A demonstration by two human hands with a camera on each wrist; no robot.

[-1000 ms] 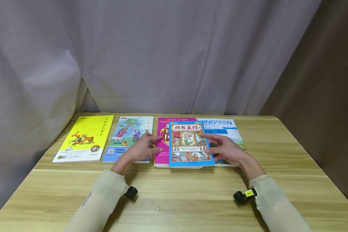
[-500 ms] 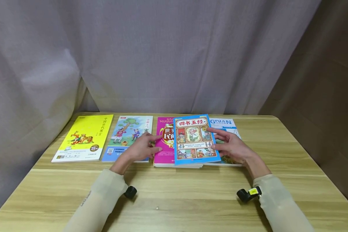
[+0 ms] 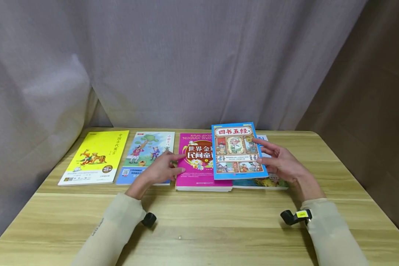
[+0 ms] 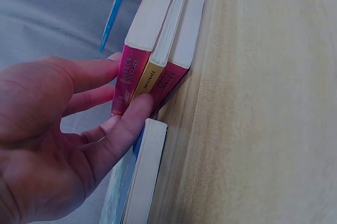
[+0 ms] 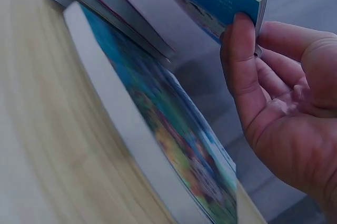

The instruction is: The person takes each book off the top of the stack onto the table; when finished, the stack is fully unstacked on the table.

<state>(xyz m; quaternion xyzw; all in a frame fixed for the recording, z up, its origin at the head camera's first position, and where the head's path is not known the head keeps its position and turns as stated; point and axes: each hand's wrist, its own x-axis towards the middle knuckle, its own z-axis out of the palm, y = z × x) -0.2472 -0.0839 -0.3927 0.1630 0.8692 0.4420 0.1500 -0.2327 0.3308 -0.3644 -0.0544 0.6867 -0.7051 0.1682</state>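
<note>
Greyish cloth (image 3: 186, 66) hangs in soft folds across the upper half of the head view, with a paler sheen at upper left. Toward the right edge, a browner stretch of fabric (image 3: 369, 99) falls into shadow. A wood-grained tabletop (image 3: 219, 236), yellowish with long horizontal streaks and rounded at its far right corner, spreads across the lower half

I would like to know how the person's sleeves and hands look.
The left sleeve and right sleeve are pale beige; the left bears dark lettering, unreadable here. A black device sits at each cuff, the right one with a yellow label. Left hand and right hand wear no gloves.
</note>
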